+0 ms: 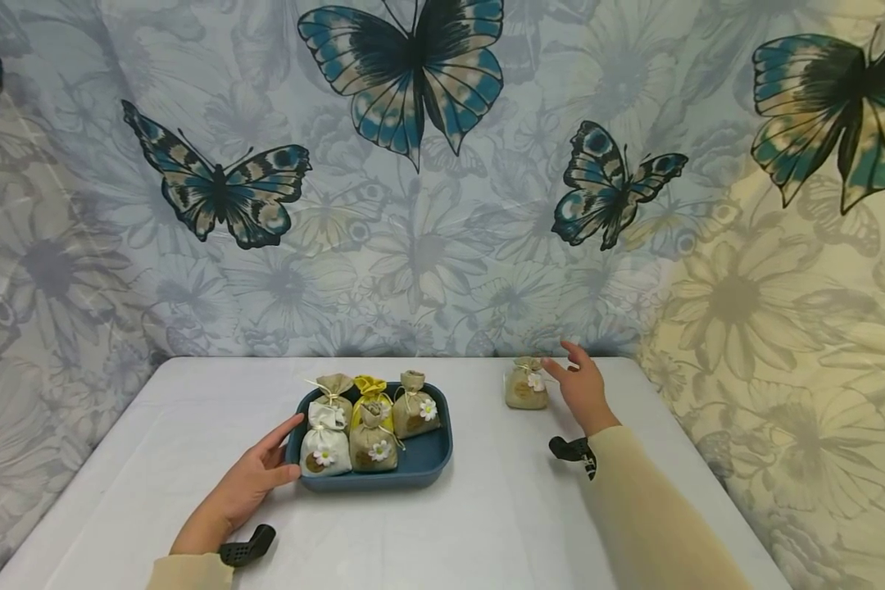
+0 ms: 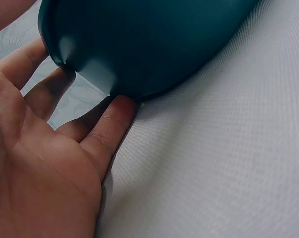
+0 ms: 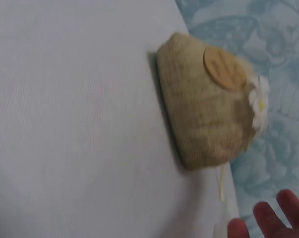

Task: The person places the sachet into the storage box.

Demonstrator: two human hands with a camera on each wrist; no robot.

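My left hand (image 1: 256, 475) is at the left end of a blue tray (image 1: 420, 474), its fingers fairly straight. In the left wrist view the fingertips (image 2: 124, 105) touch the tray's outer wall. Inside the tray stand several small drawstring pouches: a white pouch (image 1: 324, 447), a yellow pouch (image 1: 369, 385) and tan ones, such as the front tan pouch (image 1: 372, 438), most with a white flower. To the right, a single tan pouch (image 1: 527, 387) stands upright on the table. Just right of it my right hand (image 1: 583, 389) hovers with spread fingers and holds nothing.
A white cloth covers the table (image 1: 479, 524). Behind it rises a backdrop (image 1: 428, 270) printed with butterflies and flowers, close to the table's far edge. The lone pouch stands near that far edge. A black wrist device (image 1: 247, 547) is strapped to the left wrist.
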